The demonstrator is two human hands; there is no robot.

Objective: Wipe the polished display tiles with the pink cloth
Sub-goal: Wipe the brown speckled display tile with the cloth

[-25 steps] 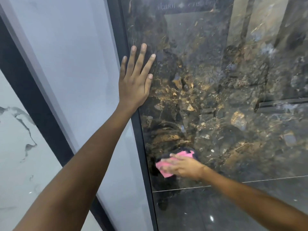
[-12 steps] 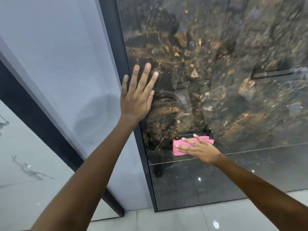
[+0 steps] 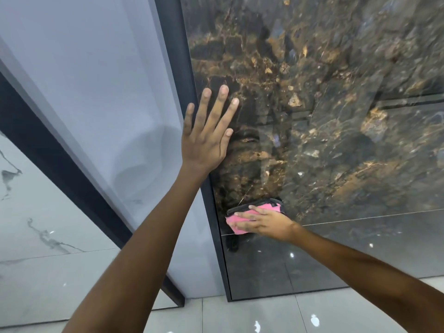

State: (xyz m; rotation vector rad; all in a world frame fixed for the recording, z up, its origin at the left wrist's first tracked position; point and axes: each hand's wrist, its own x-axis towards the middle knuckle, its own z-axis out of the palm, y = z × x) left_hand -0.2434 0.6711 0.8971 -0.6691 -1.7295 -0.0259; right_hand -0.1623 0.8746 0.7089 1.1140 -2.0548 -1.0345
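Note:
A tall polished dark tile point(image 3: 336, 116) with gold-brown veining stands upright in front of me. My right hand point(image 3: 266, 223) presses a folded pink cloth point(image 3: 236, 222) flat against its lower left part, fingers straight and pointing left. My left hand point(image 3: 206, 135) lies flat with spread fingers on the tile's left edge, across the black frame strip point(image 3: 182, 58). A pale grey tile point(image 3: 96, 80) stands to the left of the strip.
A white marble-look tile point(image 3: 28, 224) with grey veins leans at far left behind a black frame point(image 3: 48, 145). Glossy light floor tiles point(image 3: 264, 313) run along the bottom, where the dark tile's lower edge meets the floor.
My right hand has slid the pink cloth leftward toward the tile's left edge. The view has tilted down, and the floor now shows. My left hand stays pressed on the tile edge.

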